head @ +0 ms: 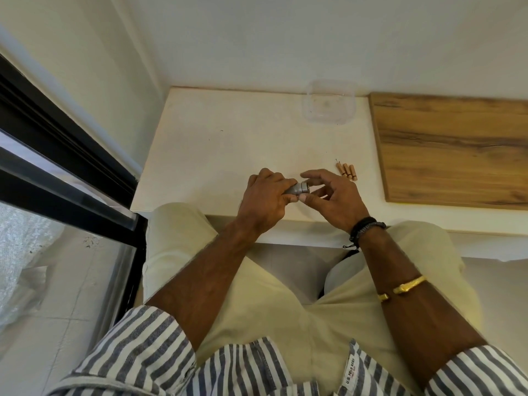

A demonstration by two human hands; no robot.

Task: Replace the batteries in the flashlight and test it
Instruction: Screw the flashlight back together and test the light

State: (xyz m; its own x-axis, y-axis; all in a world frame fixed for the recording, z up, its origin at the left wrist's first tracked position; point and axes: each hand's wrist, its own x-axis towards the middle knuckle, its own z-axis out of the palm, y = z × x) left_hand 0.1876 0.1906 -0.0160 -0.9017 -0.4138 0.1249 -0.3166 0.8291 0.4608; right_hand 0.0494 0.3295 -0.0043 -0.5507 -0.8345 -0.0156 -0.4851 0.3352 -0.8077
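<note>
A small silver flashlight (298,188) lies across my left hand (264,200), which is wrapped around its body above the near edge of the white table (228,144). My right hand (333,195) meets the flashlight's exposed end, thumb beneath and forefinger above it, the other fingers spread. Three tan batteries (346,171) lie side by side on the table just beyond my right hand. Most of the flashlight's body is hidden inside my left fist.
A clear plastic container (328,103) stands at the table's far edge against the wall. A wooden board (454,150) covers the surface to the right. A black-framed glass door (63,178) runs along the left. My legs are under the table edge.
</note>
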